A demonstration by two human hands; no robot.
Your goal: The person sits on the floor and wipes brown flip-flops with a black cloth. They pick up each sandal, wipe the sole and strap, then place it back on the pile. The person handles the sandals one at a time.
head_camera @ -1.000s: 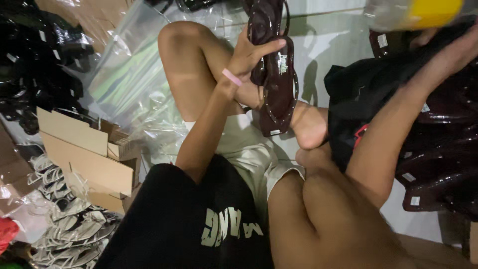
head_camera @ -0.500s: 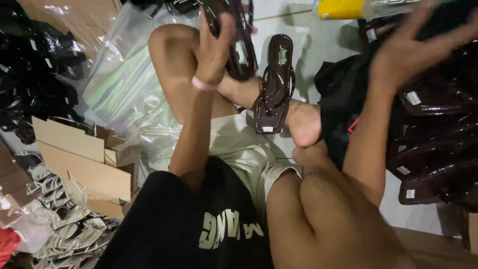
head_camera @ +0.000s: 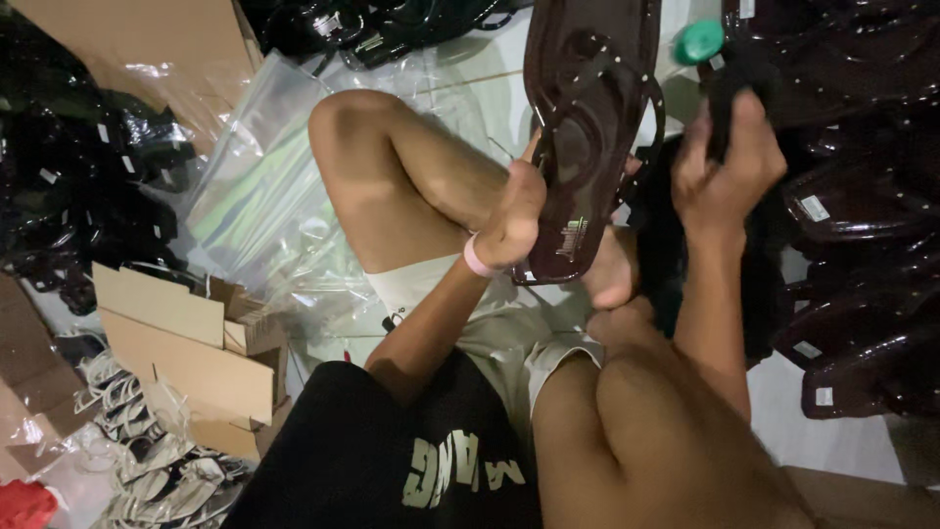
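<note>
At upper centre the left hand (head_camera: pixel 514 217) pinches only the edge of the glossy dark brown studded sandal (head_camera: pixel 587 127), which could slip down onto the leg, while the right hand (head_camera: pixel 725 167) clutches black straps (head_camera: pixel 729 78) at upper right

A glossy dark-brown sandal (head_camera: pixel 587 137) stands upright, sole-bed showing, above the knee.

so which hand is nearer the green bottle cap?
Right. The right hand grips a black item just below the green cap, close to it. The left hand holds the brown sandal, lower and further left.
</note>
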